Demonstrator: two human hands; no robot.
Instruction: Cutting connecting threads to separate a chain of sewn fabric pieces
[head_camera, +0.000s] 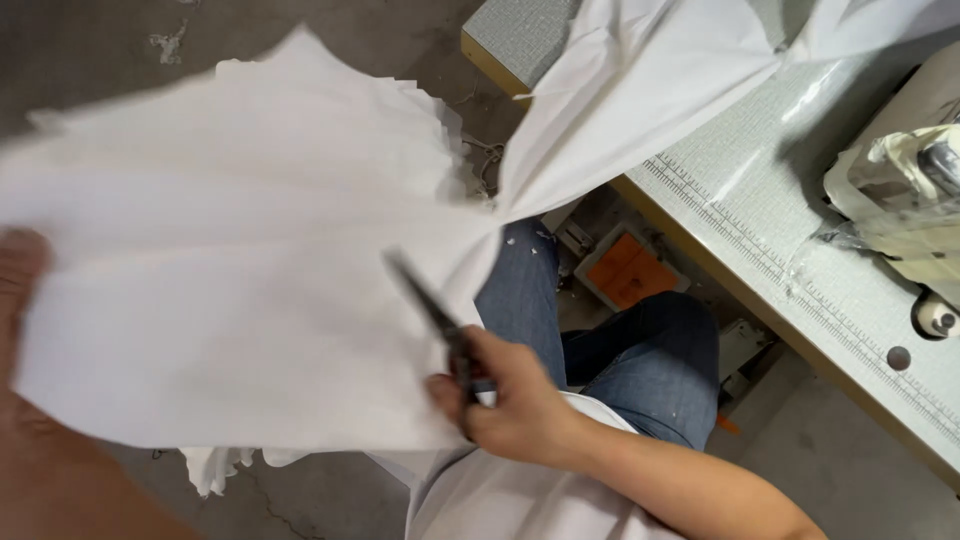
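Note:
A big sheet of white fabric (230, 250) is spread in the air in front of me, blurred by motion. My left hand (20, 275) grips its left edge, with my forearm running down the lower left corner. My right hand (505, 395) holds dark scissors (430, 310) whose blades point up and left onto the cloth's right edge. The fabric narrows to a bunch near the middle and continues up to the right over the sewing table (760, 190).
A cream sewing machine (900, 190) wrapped in plastic stands at the right on the grey-topped table. My legs in blue jeans (640, 350) are below. An orange foot pedal (630, 270) lies on the concrete floor under the table edge.

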